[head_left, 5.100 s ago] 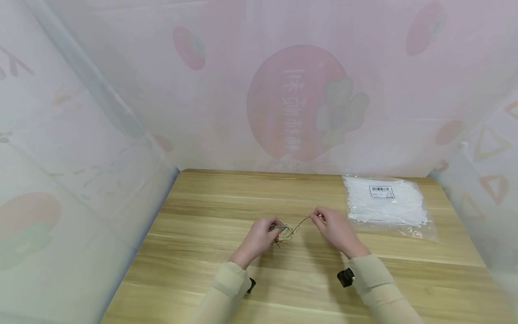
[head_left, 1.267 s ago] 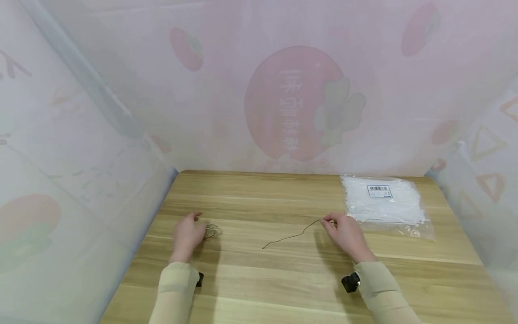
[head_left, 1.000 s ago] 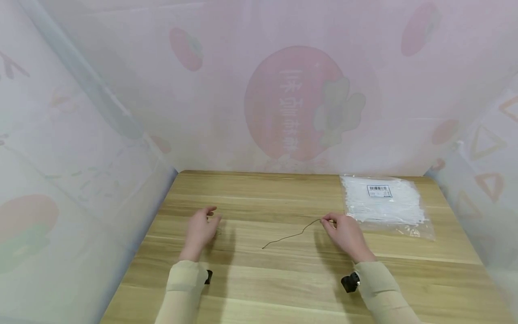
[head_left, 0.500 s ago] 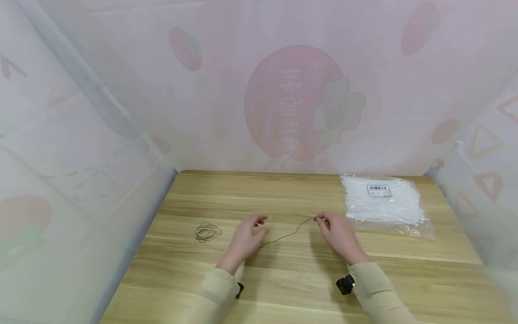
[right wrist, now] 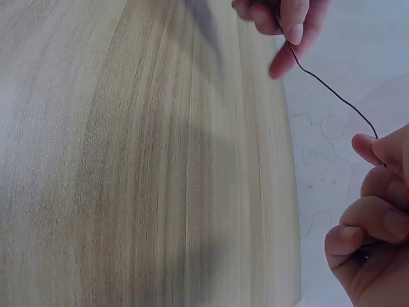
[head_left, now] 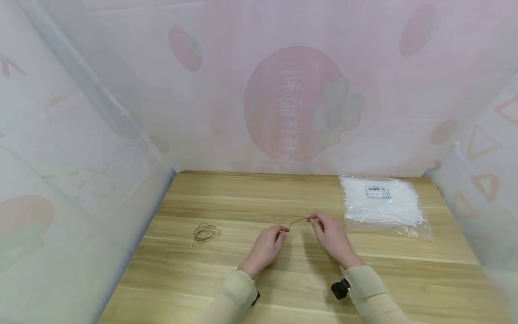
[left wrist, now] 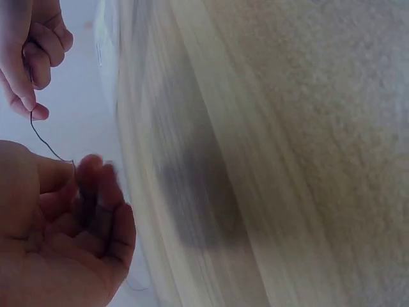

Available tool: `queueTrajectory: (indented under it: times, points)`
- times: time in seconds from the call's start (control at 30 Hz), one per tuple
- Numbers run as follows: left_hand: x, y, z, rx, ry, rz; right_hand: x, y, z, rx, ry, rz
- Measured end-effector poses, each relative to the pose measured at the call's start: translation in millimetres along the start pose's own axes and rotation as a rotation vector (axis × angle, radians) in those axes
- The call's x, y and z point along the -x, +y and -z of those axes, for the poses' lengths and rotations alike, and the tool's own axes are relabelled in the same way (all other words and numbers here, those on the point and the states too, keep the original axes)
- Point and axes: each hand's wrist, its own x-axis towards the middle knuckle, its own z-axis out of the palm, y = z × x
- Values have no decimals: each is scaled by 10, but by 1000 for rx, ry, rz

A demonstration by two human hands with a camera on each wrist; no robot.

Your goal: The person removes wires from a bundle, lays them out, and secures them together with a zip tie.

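Note:
A thin dark brown wire [head_left: 298,219] runs in a short curve between the two hands above the table. My left hand [head_left: 265,249] pinches it between thumb and fingers; the left wrist view shows the wire [left wrist: 46,142] entering at the fingertips. On the other side my right hand [head_left: 332,238] pinches the wire between thumb and forefinger, its other fingers curled, as the right wrist view shows with the wire [right wrist: 339,96] leading up to the left hand [right wrist: 291,22]. A loose tangle of coloured wires [head_left: 205,232] lies on the table, left of both hands.
A clear bag of white cable ties [head_left: 382,209] with a barcode label lies at the back right of the wooden table [head_left: 243,184]. Pale sheets with printed fruit [head_left: 299,108] stand behind and beside the table.
The left hand has put the tangle down at the left, then moved right and taken hold of the single wire. The right hand keeps its pinch and has shifted slightly left.

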Motion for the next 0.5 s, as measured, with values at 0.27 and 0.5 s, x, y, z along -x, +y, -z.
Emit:
queueTrajectory:
  times: [0.27, 0.5]
  points:
    - [11, -45, 84, -23, 77, 77, 19, -16, 14, 59, -30, 3]
    - [17, -41, 190, -52, 163, 114, 49, 64, 51, 125, -31, 17]
